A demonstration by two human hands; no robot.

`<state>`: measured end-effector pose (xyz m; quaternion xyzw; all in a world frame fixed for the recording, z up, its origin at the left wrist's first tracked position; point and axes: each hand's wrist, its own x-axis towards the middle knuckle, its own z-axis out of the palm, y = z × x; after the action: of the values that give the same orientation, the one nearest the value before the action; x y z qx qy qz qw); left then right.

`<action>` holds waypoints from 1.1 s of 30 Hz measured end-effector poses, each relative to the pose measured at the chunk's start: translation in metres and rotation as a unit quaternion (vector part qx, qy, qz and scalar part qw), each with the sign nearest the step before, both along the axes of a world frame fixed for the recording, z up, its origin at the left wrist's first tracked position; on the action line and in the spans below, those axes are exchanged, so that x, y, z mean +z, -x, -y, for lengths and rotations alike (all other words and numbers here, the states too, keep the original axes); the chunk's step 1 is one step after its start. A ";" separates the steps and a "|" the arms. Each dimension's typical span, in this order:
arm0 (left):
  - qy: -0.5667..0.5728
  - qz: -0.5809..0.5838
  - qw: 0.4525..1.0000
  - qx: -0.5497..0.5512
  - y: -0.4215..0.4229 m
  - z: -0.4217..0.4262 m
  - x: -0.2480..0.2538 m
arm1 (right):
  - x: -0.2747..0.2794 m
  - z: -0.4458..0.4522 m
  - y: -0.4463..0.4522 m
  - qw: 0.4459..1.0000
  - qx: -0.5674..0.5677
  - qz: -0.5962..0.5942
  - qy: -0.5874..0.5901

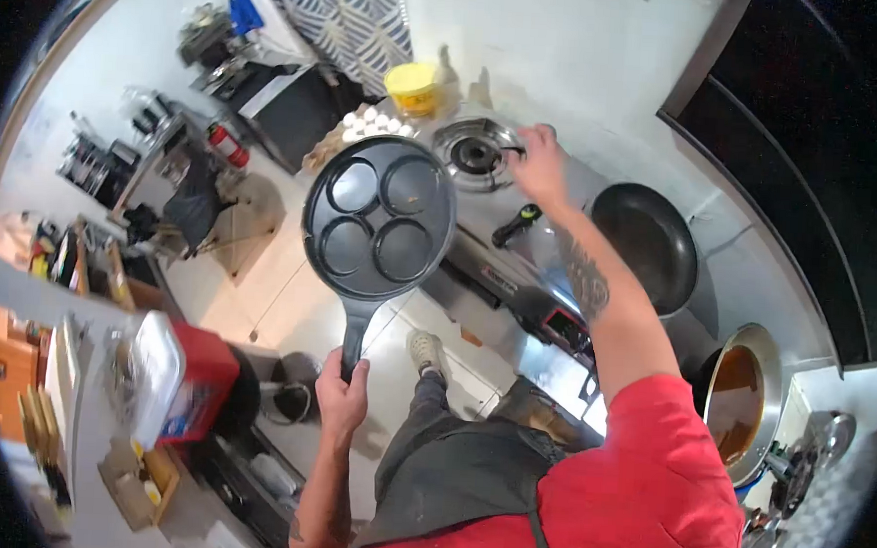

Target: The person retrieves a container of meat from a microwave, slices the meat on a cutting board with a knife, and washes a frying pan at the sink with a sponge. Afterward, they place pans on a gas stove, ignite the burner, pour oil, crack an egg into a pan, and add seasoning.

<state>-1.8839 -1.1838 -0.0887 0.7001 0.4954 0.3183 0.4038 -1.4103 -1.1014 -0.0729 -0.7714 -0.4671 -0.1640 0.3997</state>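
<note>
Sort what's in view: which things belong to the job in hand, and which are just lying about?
Apparently in use: four-well pan, in the left hand; burner, beside the right hand.

Seemingly just about: fire extinguisher; yellow tub; dark frying pan; eggs (role unclear).

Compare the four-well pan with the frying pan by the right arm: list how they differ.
The four-well pan has four round hollows; the frying pan has one undivided cooking surface.
The four-well pan is held up by its handle in the left hand; the frying pan is held by neither hand.
Both are dark and round.
</note>
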 end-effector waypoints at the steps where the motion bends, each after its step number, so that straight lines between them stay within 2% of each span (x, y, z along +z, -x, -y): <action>1: 0.000 0.005 0.999 -0.032 -0.014 -0.026 -0.003 | -0.006 -0.016 -0.024 0.998 -0.048 0.048 0.015; 2: 0.027 -0.028 0.999 -0.033 -0.032 -0.050 -0.002 | -0.020 -0.033 -0.049 0.991 -0.093 0.096 0.032; 4: 0.026 -0.059 0.990 -0.124 -0.069 -0.105 0.002 | -0.012 -0.050 -0.079 0.981 -0.112 0.069 0.146; 5: 0.107 -0.008 0.980 -0.166 -0.089 -0.128 0.011 | -0.005 -0.053 -0.093 0.967 -0.086 -0.006 0.238; 6: 0.123 0.019 0.970 -0.208 -0.106 -0.148 0.021 | 0.000 -0.050 -0.098 0.938 -0.060 -0.087 0.330; 8: 0.158 -0.026 0.954 -0.253 -0.138 -0.185 0.040 | -0.002 -0.041 -0.109 0.944 -0.059 -0.085 0.314; 10: 0.088 -0.007 0.954 -0.286 -0.165 -0.210 0.022 | 0.007 -0.024 -0.104 0.949 -0.070 -0.111 0.288; 11: 0.052 0.003 0.952 -0.302 -0.175 -0.218 0.012 | 0.028 -0.007 -0.089 0.950 -0.081 -0.136 0.269; 14: 0.082 -0.023 0.941 -0.326 -0.199 -0.229 -0.001 | 0.084 0.043 -0.029 0.964 -0.098 -0.177 0.171; 16: 0.086 -0.011 0.942 -0.324 -0.208 -0.231 -0.013 | 0.097 0.078 0.009 0.972 -0.069 -0.195 0.109; 18: 0.045 0.013 0.942 -0.333 -0.214 -0.231 -0.025 | 0.107 0.106 0.054 0.952 -0.092 -0.286 0.059; 22: 0.197 0.048 0.922 -0.329 -0.216 -0.227 -0.020 | 0.088 0.155 0.138 0.921 -0.099 -0.376 -0.033; 24: 0.249 0.087 0.904 -0.335 -0.217 -0.228 -0.025 | 0.063 0.177 0.170 0.924 -0.094 -0.370 -0.040; 26: 0.274 0.127 0.911 -0.281 -0.215 -0.223 -0.015 | 0.050 0.190 0.200 0.930 -0.092 -0.353 -0.028; 28: 0.383 0.124 0.871 -0.281 -0.207 -0.220 0.008 | 0.042 0.202 0.223 0.932 -0.081 -0.352 -0.026; 31: 0.353 0.107 0.868 -0.333 -0.209 -0.224 -0.013 | 0.030 0.219 0.251 0.916 -0.083 -0.393 -0.018; 33: 0.324 0.111 0.886 -0.312 -0.212 -0.213 -0.012 | 0.029 0.232 0.268 0.909 -0.102 -0.404 -0.001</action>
<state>-1.6716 -0.9711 -0.1005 0.6087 0.2788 0.0732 0.7392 -1.6785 -1.3335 -0.0440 -0.8150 -0.1842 0.1211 0.5358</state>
